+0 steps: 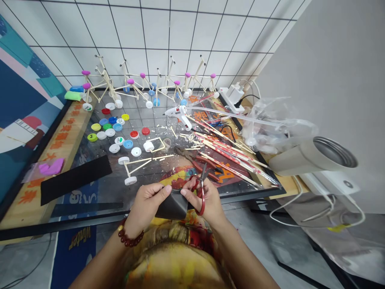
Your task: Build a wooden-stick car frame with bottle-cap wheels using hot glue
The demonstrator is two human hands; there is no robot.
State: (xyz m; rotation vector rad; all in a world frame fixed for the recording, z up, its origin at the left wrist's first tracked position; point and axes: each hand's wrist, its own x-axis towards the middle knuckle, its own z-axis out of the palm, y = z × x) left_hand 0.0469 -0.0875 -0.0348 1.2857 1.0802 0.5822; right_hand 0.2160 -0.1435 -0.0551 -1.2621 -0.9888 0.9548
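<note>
Between my two hands, over the table's front edge, hangs a piece of black sheet (pixel 172 205). The thumb and fingers of my left hand (pixel 152 198) pinch its left top edge. My right hand (pixel 209 198) has red-handled scissors (pixel 202 192) hooked on its fingers, blades pointing up and away, while its thumb and fingertips also hold the sheet's right side. Beyond my hands lie pliers with red handles (pixel 200 162). Left of them is a frame of thin sticks (pixel 140 163) with white bottle-cap wheels. A black strip (pixel 76 180) rests flat at the left.
Stick models with cap wheels (pixel 153 86) line the back wall. Loose coloured caps (pixel 117 126) lie at left centre, near a white glue gun (pixel 179 116). Bundled sticks (pixel 231 152), a plastic bag (pixel 270 124) and a metal cup (pixel 313 154) are at right. Pink clay (pixel 51 166) sits far left.
</note>
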